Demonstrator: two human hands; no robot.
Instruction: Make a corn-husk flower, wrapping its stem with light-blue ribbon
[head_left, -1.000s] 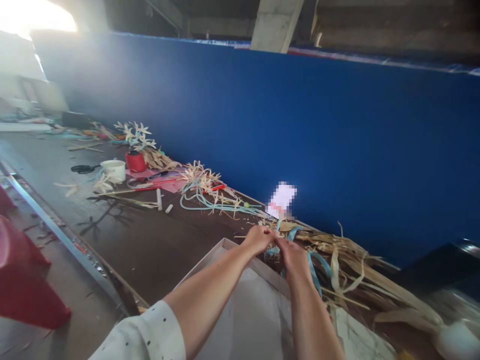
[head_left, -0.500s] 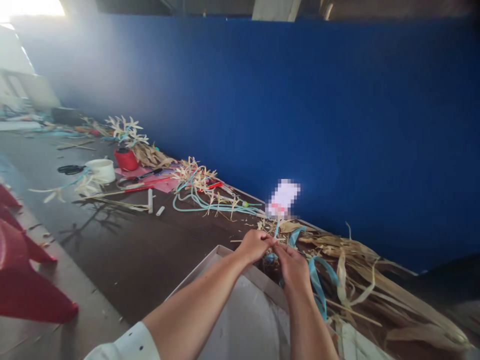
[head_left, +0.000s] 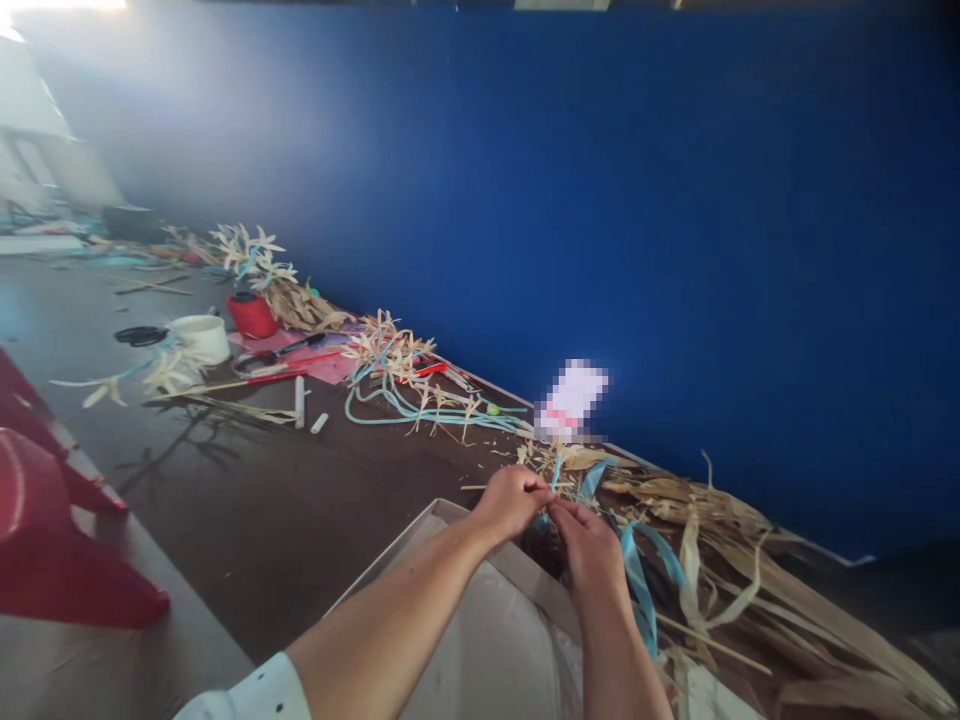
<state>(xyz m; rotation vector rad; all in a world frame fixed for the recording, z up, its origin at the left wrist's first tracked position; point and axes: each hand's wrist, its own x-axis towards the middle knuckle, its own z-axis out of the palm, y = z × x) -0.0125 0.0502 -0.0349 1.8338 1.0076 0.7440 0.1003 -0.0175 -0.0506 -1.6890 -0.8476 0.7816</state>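
Observation:
My left hand and my right hand meet fingertip to fingertip above the table's far side, both closed in a pinch. Between them they grip a thin light-blue strip, whose upper end sticks up past the fingers. The fingers hide its lower part. Right beside the hands lie a looped blue ribbon and a heap of dry husks. Small pale shavings are scattered just behind my fingers. Under my forearms is a shallow pale box.
Blue-wrapped stems with pale husk flowers lie to the left. Beyond them are a white cup, a red thread spool and black scissors. A red stool stands at left; a blue wall rises behind.
The camera view has tilted slightly down. Both hands stay together on the blue strip, with only a small shift of the fingers.

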